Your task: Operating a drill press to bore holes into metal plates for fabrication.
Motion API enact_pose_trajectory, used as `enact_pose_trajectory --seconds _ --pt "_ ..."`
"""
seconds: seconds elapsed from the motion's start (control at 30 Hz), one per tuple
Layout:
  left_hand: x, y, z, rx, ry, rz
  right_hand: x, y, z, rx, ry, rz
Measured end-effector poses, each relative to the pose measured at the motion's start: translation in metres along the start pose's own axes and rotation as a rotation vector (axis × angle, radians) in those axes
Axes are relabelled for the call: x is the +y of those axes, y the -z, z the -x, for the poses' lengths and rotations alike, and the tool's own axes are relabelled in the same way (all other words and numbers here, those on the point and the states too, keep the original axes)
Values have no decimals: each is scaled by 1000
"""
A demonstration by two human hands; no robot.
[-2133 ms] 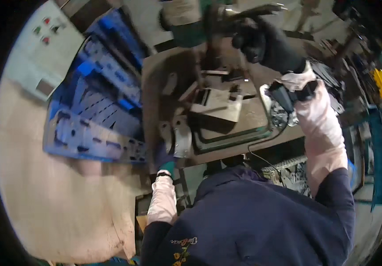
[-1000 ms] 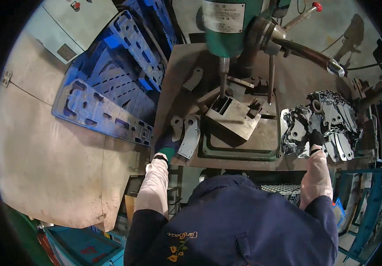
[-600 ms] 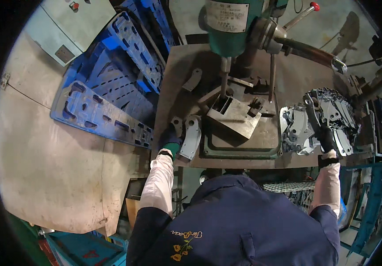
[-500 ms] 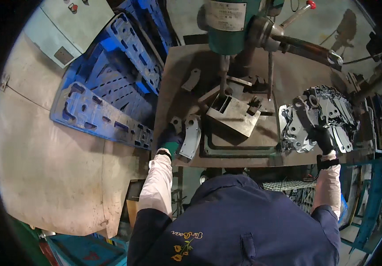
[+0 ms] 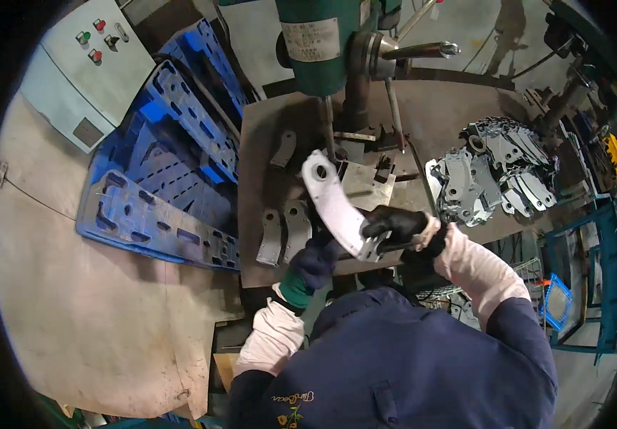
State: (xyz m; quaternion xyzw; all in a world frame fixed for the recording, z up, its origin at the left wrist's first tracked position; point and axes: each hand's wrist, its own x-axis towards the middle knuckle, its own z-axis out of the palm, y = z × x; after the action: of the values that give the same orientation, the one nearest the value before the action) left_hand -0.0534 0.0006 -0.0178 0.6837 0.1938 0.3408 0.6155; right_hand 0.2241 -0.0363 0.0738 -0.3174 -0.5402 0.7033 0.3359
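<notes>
My right hand [image 5: 393, 226], in a black glove, is closed on the lower end of a curved metal plate [image 5: 335, 204] with a round hole at its far end. The plate is raised in front of the drill press, partly covering the metal fixture block [image 5: 367, 184]. My left hand [image 5: 315, 263], in a dark glove with a green cuff, is just left of the plate's lower end; its fingers are blurred and partly hidden. Beside it, two similar curved plates [image 5: 270, 236] lie next to each other on the table, and a third plate [image 5: 284, 149] lies farther back.
The green drill press [image 5: 313, 57] stands at the back with its feed handles [image 5: 423, 50] reaching right. A pile of metal plates [image 5: 466, 182] covers the table's right side. Blue plastic pallets [image 5: 158, 214] and a grey control box [image 5: 90, 71] are to the left.
My right hand has come from the pile at the right to the middle, now with a curved plate. The left hand has left the plates at the left and moved right. The view has shifted.
</notes>
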Motion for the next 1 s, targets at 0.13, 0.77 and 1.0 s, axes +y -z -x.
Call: enact_pose_trajectory --seconds 0.13,0.77,1.0 --pt "5 -27 12 70 -125 428 3 -28 -34 -32 164 71" --pt "2 2 -19 402 202 -304 -45 25 -5 223 -131 121" --pt "1 9 -52 134 195 -1075 -156 14 22 339 103 -237"
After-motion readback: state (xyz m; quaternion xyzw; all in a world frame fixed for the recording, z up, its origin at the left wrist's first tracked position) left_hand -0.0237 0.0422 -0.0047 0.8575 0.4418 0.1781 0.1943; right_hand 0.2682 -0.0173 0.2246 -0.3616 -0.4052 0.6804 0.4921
